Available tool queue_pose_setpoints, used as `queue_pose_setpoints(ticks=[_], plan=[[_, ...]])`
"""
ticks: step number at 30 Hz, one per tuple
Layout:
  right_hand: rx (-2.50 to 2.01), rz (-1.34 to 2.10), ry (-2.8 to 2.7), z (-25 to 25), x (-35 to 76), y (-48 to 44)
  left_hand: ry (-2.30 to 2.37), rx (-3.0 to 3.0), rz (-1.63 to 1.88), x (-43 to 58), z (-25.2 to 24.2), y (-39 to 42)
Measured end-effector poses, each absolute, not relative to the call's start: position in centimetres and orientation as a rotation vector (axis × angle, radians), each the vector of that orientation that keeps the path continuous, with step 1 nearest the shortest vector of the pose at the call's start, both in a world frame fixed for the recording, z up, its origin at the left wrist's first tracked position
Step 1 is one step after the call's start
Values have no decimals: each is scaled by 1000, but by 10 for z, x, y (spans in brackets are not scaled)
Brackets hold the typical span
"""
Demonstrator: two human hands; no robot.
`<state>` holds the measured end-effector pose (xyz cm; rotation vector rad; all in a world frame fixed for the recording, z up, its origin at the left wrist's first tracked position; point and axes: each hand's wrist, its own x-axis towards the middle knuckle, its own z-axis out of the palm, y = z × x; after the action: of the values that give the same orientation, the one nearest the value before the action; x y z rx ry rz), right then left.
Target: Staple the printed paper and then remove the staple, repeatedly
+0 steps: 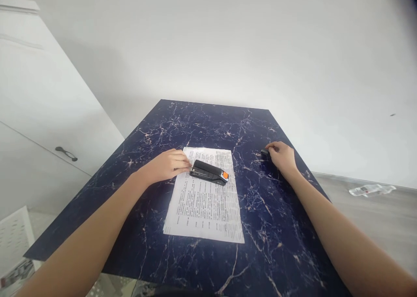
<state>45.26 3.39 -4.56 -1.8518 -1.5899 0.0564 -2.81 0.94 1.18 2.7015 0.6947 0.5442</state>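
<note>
A black stapler [208, 172] with an orange patch at its right end lies across printed sheets of paper [208, 214]. My left hand [171, 163] rests at the upper left of the sheets, fingers stretched out, their tips at the stapler's left end. Whether they touch it I cannot tell. Farther right, my right hand [282, 156] is closed, its fingers pinching a small dark object [265, 152] at the tabletop. Most of that object is covered by the fingers, so its kind is unclear.
The dark blue marbled table [202, 123] stands against a white wall [228, 45]. At the left is a white cabinet [39, 93] with a dark handle [66, 153]. Clear plastic packaging [371, 189] lies on the floor to the right.
</note>
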Motion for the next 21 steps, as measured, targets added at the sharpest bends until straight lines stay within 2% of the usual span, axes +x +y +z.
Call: queue_pose_setpoints(ticks=[7,15,21], plan=[[-1835,-10,-1645,-46,452,35,754,2701,634,-26,13,5],[-1841,23,-1630,-43,450,33,1112,2276,932,-23,5,12],[-1835,23,-1619,-45,451,33,1135,2110,851,-21,7,10]])
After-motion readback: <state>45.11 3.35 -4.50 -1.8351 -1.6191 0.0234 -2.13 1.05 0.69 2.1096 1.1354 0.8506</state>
